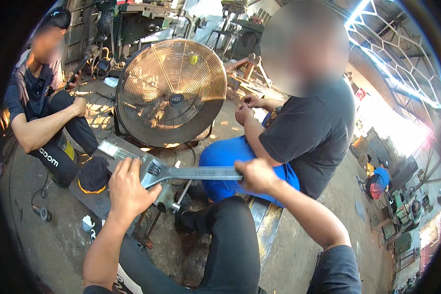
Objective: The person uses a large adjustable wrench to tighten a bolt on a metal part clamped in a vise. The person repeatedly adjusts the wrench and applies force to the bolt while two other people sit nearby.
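Note:
A large steel adjustable wrench lies level across the middle of the view, its jaw end to the left. My right hand is wrapped round the end of its handle. At the other end, my left hand grips the wrench head, thumb underneath and fingers over the far side. Whatever may sit between the jaws is hidden by that hand. Just below the head is a bench vise, partly covered, with its slanting bar handle. A black round cloth item, perhaps a cap, rests on the bench left of my left hand.
A big round floor fan stands beyond the bench. A person in blue trousers sits close on the right; another person sits at the left. Machines fill the back, and a distant person crouches at far right.

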`<state>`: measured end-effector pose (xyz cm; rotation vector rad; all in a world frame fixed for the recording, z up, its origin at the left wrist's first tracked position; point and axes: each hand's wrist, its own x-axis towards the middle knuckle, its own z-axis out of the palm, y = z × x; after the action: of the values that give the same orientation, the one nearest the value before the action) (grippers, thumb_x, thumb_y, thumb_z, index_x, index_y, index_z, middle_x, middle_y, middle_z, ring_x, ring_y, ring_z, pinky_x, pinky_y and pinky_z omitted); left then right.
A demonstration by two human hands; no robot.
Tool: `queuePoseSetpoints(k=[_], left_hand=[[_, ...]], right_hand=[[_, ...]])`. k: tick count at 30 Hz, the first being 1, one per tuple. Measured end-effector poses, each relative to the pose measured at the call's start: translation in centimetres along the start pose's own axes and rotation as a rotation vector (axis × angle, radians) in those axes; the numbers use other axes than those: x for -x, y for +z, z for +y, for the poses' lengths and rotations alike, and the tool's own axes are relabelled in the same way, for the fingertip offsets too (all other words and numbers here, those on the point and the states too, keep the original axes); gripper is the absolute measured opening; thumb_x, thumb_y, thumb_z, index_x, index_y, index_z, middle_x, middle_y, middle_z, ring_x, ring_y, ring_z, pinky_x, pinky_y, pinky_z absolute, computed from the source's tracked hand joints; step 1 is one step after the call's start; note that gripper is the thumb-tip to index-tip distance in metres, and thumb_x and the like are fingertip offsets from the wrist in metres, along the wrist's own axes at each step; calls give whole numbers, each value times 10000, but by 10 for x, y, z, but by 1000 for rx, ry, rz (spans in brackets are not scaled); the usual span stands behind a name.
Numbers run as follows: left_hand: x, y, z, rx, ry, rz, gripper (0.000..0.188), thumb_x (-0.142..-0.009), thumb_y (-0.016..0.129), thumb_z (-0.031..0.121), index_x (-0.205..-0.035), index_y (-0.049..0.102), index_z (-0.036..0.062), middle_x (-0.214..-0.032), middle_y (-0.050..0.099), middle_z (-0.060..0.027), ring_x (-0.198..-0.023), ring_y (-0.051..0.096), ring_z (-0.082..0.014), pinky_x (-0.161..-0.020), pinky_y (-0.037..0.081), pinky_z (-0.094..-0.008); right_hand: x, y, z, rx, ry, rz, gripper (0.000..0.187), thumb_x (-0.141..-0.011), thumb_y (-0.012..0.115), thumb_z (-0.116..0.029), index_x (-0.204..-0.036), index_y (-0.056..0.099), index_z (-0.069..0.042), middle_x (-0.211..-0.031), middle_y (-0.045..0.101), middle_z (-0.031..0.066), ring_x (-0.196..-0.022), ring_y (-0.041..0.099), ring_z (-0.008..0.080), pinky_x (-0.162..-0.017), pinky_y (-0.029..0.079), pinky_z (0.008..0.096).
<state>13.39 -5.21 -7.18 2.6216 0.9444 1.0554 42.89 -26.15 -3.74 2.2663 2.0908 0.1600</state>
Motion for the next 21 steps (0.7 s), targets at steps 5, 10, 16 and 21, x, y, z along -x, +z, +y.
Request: queuePoseSetpoints(k=[5, 10, 16, 21], left_hand=[[0, 2, -13, 149, 133, 17, 522, -560, 865, 140, -1024, 693, -27, -1030, 663, -192, -1006, 642, -392, -924, 528, -474], [-5, 6, -27, 232, 244, 21, 439, -559, 791, 109, -969, 701, -22, -980, 684, -187, -981, 661, -401, -932, 530, -472], [-19, -5, -54, 492, 435, -226, 487, -464, 806, 127, -925, 711, 5, -982, 702, -161, -1019, 667, -364, -937, 523, -430], [-36, -14, -67, 622, 571, -437, 499, -421, 795, 152, -886, 674, 15, -963, 683, -116, -1060, 648, -341, -976, 502, -449]], right_hand=[[21, 16, -29, -131, 223, 36, 221, -768, 732, -223, -911, 663, -70, -779, 711, 203, -767, 716, 419, -702, 579, 520], [34, -16, -70, -59, 427, 27, 222, -729, 761, -200, -874, 650, -73, -774, 707, 189, -769, 718, 399, -711, 576, 505], [133, -18, -208, -670, 386, 159, 274, -853, 805, -139, -938, 569, -30, -601, 524, 91, -483, 509, 204, -485, 426, 397], [122, -17, -299, -2146, 648, -86, 257, -836, 771, -70, -1019, 591, -50, -603, 547, 56, -483, 520, 149, -453, 391, 325]])
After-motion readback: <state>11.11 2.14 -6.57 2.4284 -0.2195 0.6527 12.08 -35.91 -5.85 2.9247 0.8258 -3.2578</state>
